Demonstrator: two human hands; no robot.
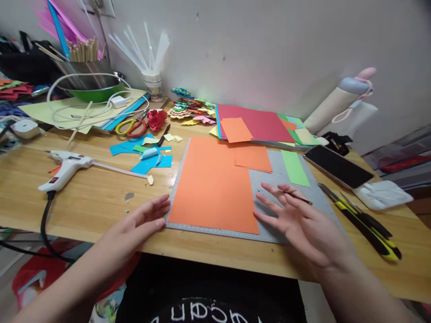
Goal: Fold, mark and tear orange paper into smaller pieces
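Note:
A large orange sheet of paper [215, 188] lies on a grey cutting mat [269, 233]. My left hand [144, 217] rests by the sheet's left edge, fingers stretched out and holding nothing. To the right, my right hand [299, 220] has a short dark pencil [299, 197] between thumb and forefinger. Its other fingers are spread, their tips close to the sheet's right edge. Smaller orange pieces [254, 159] overlap the sheet's upper right corner. A light green strip [295, 167] lies on the mat beyond my right hand.
At left are a hot glue gun [67, 166], blue paper scraps [144, 163] and scissors [133, 127]. A yellow-black utility knife [367, 224] and a phone [338, 166] lie at right. Behind stand a red paper stack [269, 125] and a cup of glue sticks [154, 85].

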